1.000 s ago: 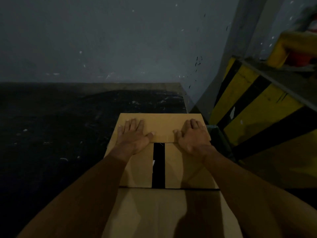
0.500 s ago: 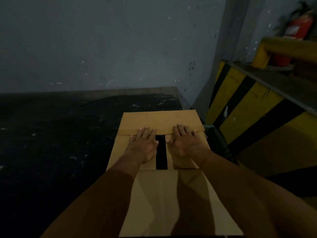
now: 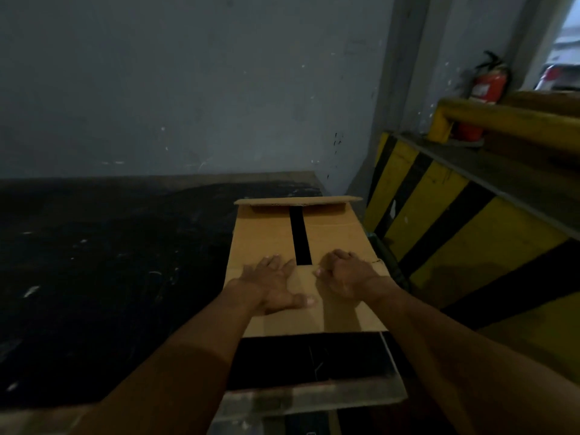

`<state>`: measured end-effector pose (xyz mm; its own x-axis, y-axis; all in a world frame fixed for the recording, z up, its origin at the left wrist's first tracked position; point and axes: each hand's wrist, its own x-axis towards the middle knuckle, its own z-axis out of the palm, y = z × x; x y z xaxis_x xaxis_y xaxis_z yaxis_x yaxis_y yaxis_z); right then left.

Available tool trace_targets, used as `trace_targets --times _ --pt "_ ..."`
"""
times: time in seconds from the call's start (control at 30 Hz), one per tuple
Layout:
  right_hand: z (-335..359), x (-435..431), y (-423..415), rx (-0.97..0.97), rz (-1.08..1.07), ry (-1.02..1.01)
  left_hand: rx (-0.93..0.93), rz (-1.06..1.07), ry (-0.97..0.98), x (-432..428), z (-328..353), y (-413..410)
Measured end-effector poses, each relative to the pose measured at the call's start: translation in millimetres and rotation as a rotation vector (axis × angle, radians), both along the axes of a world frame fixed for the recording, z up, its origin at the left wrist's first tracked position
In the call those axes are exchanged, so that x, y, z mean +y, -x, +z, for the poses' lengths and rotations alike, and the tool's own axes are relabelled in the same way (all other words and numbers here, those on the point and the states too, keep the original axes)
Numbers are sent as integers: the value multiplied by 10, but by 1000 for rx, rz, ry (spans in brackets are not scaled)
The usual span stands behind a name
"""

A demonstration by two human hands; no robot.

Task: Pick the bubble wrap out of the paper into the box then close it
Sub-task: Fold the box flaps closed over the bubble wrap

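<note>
Head view shows you a red fire extinguisher (image 3: 485, 89) and a yellow-and-black barrier (image 3: 445, 221) right of the cardboard box (image 3: 266, 233). On the box's near flap, your left hand (image 3: 273, 284) lies flat, fingers spread; your right hand (image 3: 345, 274) curls, knuckles pressing. Bubble wrap is hidden.

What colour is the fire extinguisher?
Red fire extinguisher, with a black hose, seen in the head view.

The fire extinguisher (image 3: 483, 89) label is too blurred to read.
</note>
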<state>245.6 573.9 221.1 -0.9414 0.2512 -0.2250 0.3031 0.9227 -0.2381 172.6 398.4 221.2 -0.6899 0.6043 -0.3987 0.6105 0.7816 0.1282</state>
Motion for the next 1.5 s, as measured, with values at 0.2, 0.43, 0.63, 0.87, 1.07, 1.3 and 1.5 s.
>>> trace_targets --times 0.2,0.43,0.63,0.87,1.07,1.3,1.5 --pt "123 -250 -482 -134 82 -44 144 -179 175 -196 -122 -482" --pt "511 -348 -464 -209 197 -146 138 -206 -27 -292 302 -426" --pt "1216 -354 -156 54 153 -203 252 -77 -175 -232 1001 -37" --pt "1005 21 477 310 39 -359 622 35 -210 -31 951 554" --pt "423 328 917 367 16 -345 623 80 -236 334 405 1091" --pt "-118 589 1352 288 35 -240 518 75 -251 619 -184 1418" --pt "-443 614 1476 218 45 -157 435 120 -306 653 -441 1459"
